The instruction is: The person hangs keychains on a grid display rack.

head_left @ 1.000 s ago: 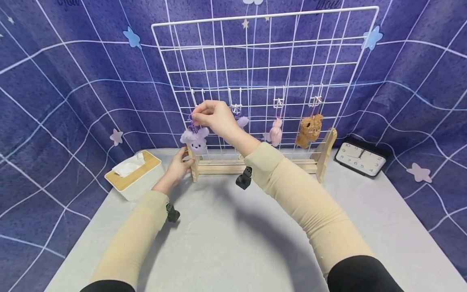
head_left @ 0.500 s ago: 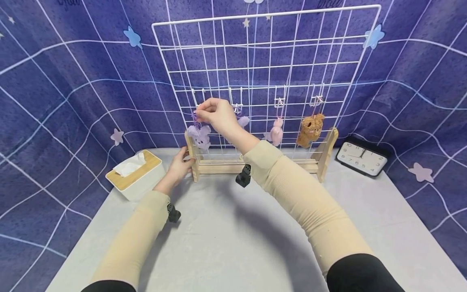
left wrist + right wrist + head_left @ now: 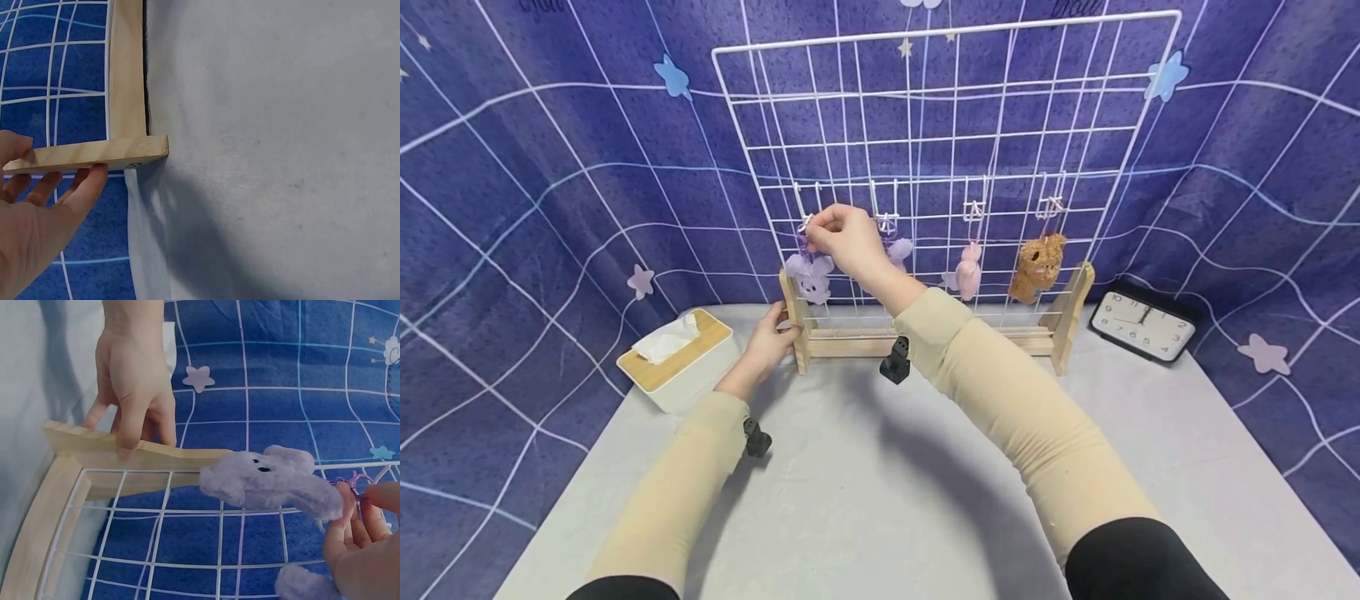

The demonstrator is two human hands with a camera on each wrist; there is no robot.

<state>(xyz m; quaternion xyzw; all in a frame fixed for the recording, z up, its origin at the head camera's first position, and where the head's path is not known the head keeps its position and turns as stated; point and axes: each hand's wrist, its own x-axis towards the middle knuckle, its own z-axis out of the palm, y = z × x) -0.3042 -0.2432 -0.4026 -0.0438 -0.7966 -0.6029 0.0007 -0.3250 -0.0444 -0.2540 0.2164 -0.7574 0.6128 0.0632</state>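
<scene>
My right hand (image 3: 853, 242) pinches the purple ring (image 3: 355, 481) of a lilac plush keychain (image 3: 811, 287) at a white wire hook on the left of the grid rack (image 3: 947, 33). The plush hangs below the fingers in front of the mesh; in the right wrist view its dark eyes show. Whether the ring sits on the hook is hidden by my fingers. My left hand (image 3: 767, 342) grips the rack's left wooden upright (image 3: 94, 153), thumb on one face and fingers on the other.
Further right on the rack hang another lilac plush (image 3: 898, 250), a pink one (image 3: 968, 271) and a brown bear (image 3: 1037, 268). A tissue box (image 3: 700, 367) stands left, a clock (image 3: 1142, 323) right. The patterned curtain (image 3: 587, 167) is behind the rack.
My right hand has shifted slightly right with the lilac plush, which now hangs below the leftmost hook, close to the mesh. The left hand keeps its grip on the upright.
</scene>
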